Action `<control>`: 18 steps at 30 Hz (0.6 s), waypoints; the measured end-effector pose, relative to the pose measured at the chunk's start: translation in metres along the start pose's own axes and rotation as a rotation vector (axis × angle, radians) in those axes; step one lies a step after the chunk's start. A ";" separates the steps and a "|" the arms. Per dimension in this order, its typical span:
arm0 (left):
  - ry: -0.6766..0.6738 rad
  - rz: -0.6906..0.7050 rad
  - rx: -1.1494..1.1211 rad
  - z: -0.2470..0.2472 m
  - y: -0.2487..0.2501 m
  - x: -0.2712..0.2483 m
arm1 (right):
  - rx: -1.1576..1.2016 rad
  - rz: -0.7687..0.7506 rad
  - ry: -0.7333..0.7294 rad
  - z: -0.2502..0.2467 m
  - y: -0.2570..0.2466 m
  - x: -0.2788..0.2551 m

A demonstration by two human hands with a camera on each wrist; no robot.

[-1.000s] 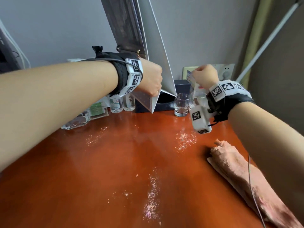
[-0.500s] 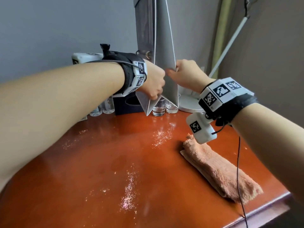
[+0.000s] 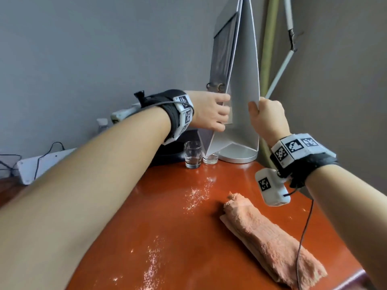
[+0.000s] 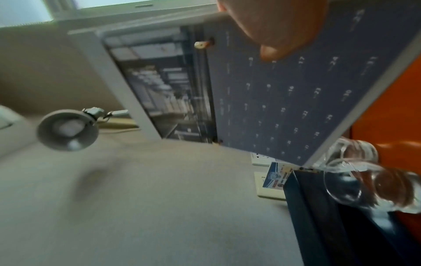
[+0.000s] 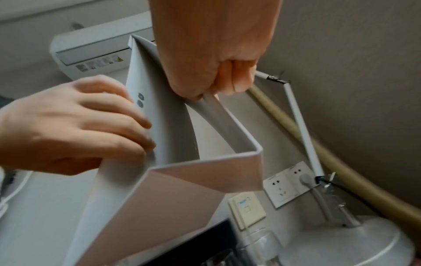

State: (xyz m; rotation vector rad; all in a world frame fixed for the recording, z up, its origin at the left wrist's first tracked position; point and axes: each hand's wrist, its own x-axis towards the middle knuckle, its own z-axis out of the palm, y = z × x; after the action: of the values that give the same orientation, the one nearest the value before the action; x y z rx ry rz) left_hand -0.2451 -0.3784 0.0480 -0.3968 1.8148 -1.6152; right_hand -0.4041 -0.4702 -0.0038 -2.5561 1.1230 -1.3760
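Grey walls meet in a corner behind a glossy orange-red desk, as the head view shows. White powder is scattered over the wood, and a rolled pink towel lies near the right edge. Two small glasses stand at the back, just beside a round white lamp base. Above them, clear of the desk, a folding calendar is held upright. The left hand grips its left panel, and the right hand pinches the lower corner of its right panel.

The left wrist view is blurred. The calendar shows its dark date page, with one of the left hand's fingers pressed on it. A lamp head hangs before the pale wall, and a glass stands by a dark box.

In the right wrist view, the left hand's fingers are curled round one grey panel. The right hand's fingers are closed tight on the edge of the other. Wall sockets sit beneath the open fold, and an air conditioner is mounted high up.
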 end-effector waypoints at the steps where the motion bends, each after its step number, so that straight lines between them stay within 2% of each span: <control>1: 0.026 -0.058 -0.047 0.008 0.007 0.000 | -0.005 0.011 0.006 0.000 0.007 0.000; 5: 0.177 -0.406 -0.181 0.025 0.026 0.015 | -0.001 0.071 0.068 -0.002 0.031 0.008; 11: 0.314 -1.257 -0.502 0.021 0.065 0.070 | 0.104 0.150 0.124 0.003 0.050 0.014; 13: 0.357 -1.481 -0.674 0.022 0.074 0.086 | 0.140 0.202 0.138 0.006 0.055 0.015; 16: 0.402 -1.760 -1.083 0.019 0.082 0.103 | 0.176 0.273 0.146 0.014 0.064 0.018; 18: 0.341 -1.978 -1.279 0.016 0.084 0.111 | 0.187 0.299 0.155 0.019 0.071 0.020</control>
State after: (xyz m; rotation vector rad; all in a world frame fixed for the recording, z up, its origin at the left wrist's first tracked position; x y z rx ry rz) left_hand -0.2990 -0.4445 -0.0635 -3.3626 2.4547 -0.7972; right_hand -0.4242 -0.5406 -0.0259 -2.0853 1.2681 -1.5368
